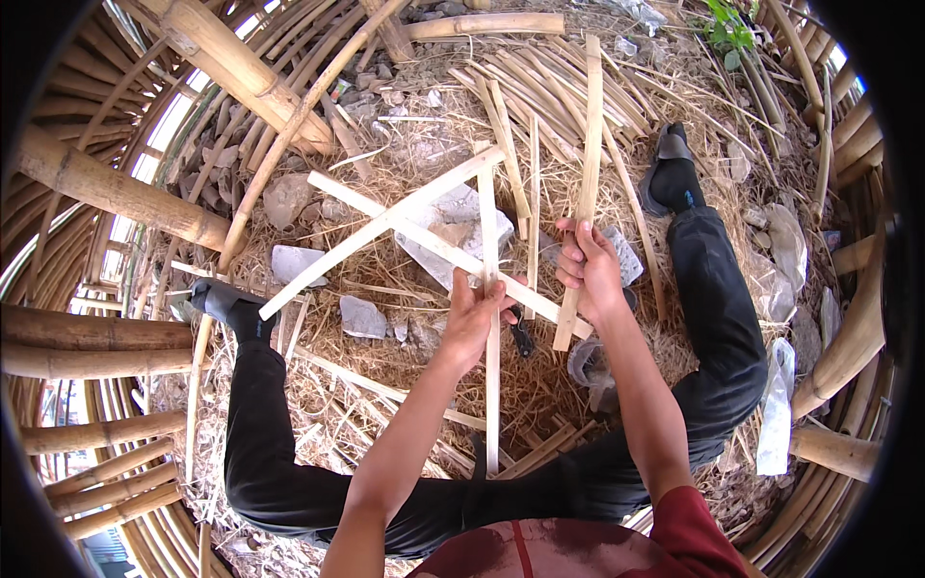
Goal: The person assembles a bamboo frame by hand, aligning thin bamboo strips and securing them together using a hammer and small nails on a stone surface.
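Three pale bamboo strips cross to form an open frame (438,246) in front of me. My left hand (470,313) is closed on it where the upright strip (492,385) meets a slanting one. In my right hand (591,268) is a separate long bamboo strip (591,125), gripped near its lower end and pointing away from me. That lower end lies by the frame's right tip; I cannot tell whether they touch. A small dark object (522,337) is just below the left fingers, its kind unclear. Grey stone blocks (438,252) lie beneath the frame.
Bamboo shavings (405,347) cover the ground between my spread legs. Several cut strips (540,91) lie at the far side. Thick bamboo poles (116,188) cross on the left, with more poles on the right. A clear plastic bag (776,409) lies beside my right leg.
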Action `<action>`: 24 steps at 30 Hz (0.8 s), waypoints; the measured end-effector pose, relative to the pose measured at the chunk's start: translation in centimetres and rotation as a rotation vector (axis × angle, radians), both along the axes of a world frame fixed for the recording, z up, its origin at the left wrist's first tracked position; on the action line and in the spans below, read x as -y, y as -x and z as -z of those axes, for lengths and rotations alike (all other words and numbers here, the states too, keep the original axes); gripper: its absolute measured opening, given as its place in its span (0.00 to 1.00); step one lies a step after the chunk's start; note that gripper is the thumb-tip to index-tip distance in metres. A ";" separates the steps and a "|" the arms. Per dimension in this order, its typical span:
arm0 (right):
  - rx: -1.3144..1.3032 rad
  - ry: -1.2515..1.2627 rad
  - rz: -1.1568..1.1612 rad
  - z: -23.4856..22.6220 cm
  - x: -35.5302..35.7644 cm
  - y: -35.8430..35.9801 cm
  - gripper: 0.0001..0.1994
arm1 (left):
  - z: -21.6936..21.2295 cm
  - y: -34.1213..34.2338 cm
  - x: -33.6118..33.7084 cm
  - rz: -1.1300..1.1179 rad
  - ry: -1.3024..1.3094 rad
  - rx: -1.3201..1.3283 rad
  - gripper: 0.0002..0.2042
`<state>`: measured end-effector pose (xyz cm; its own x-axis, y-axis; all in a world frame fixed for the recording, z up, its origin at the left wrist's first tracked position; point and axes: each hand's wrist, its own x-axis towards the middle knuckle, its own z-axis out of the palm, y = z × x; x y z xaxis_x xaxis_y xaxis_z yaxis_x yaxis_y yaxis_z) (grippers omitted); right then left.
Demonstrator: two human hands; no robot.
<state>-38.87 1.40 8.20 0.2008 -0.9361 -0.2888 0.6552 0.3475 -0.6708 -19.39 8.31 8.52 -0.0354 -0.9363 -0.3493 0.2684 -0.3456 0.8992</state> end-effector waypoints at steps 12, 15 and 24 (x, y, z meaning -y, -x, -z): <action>-0.028 0.025 -0.069 1.7 -0.9 -1.3 0.18 | -0.2 -0.4 -0.1 0.015 -0.035 0.108 0.17; -0.027 0.014 -0.077 1.6 -1.0 -1.7 0.18 | -0.1 -0.6 0.0 0.003 -0.033 0.143 0.17; -0.561 0.042 -0.200 -0.9 -0.2 1.0 0.36 | -1.6 -3.8 0.9 -0.038 0.065 0.328 0.22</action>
